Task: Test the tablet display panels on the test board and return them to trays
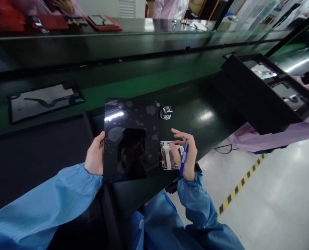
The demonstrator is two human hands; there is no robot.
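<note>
My left hand (95,155) grips the left edge of a glossy black glass panel (149,149), with its thumb on the front edge. Bubble-like marks and light reflections show on the panel, which is raised facing me. A blue pen (185,154) is tucked in my right hand (187,152), whose fingers are partly spread. Behind that hand, just right of the panel, lies a flat electronic part (168,156) with pale tape across it, partly hidden. Beyond it on the dark bench (193,104) sits a shiny silver roll (166,113).
On the left are a black tray (37,149) and a silver-grey device part with a black cable (45,100). A black divided box (264,90) holding similar parts juts in at the right. Co-workers in pink sit across and at right. Yellow-black tape (241,185) marks the floor.
</note>
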